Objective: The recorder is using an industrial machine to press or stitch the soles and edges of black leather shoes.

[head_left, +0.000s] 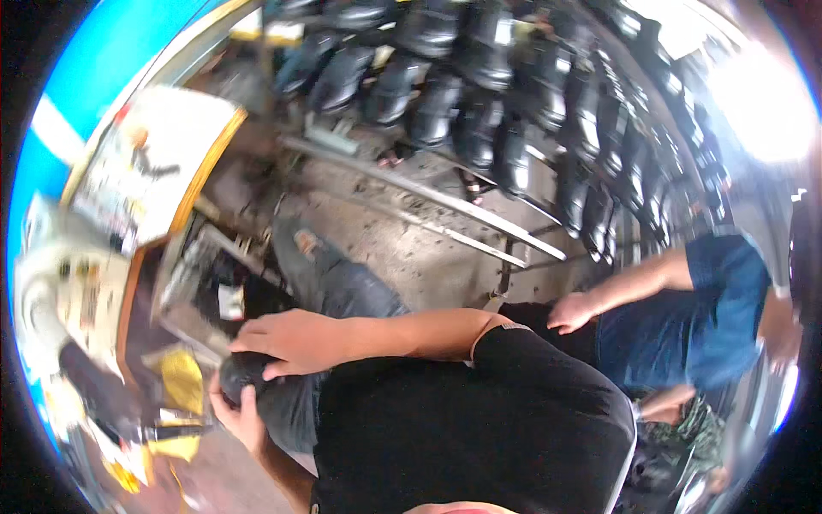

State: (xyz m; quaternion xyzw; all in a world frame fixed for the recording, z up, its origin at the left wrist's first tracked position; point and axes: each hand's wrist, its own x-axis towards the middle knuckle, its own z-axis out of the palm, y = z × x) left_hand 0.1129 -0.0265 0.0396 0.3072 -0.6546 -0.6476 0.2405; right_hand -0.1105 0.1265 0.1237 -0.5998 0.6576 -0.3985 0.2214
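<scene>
I am holding a black piece [246,370] between both hands, below the rack [445,206] and to the left of most of it; my right hand [295,341] is laying its fingers over the side nearer the rack, with its thumb bending down onto the piece; my left hand [240,420] is gripping the side farther from the rack, thumb and fingers pinching the piece between them; only a dark, rounded surface is showing, so I cannot tell its full shape.

Black shoes [437,107] are standing in rows on the rack; my jeans [351,283] are showing between the rack and my hands; a white machine [43,308] is standing left of the rack, well apart from it; a pale board [163,163] with a yellow edge is lying nearer the rack's left end; a co-worker [693,317] in blue is sitting or leaning below the rack's right part, one bare forearm reaching out; I cannot tell whether that hand [572,313] is gripping anything.
</scene>
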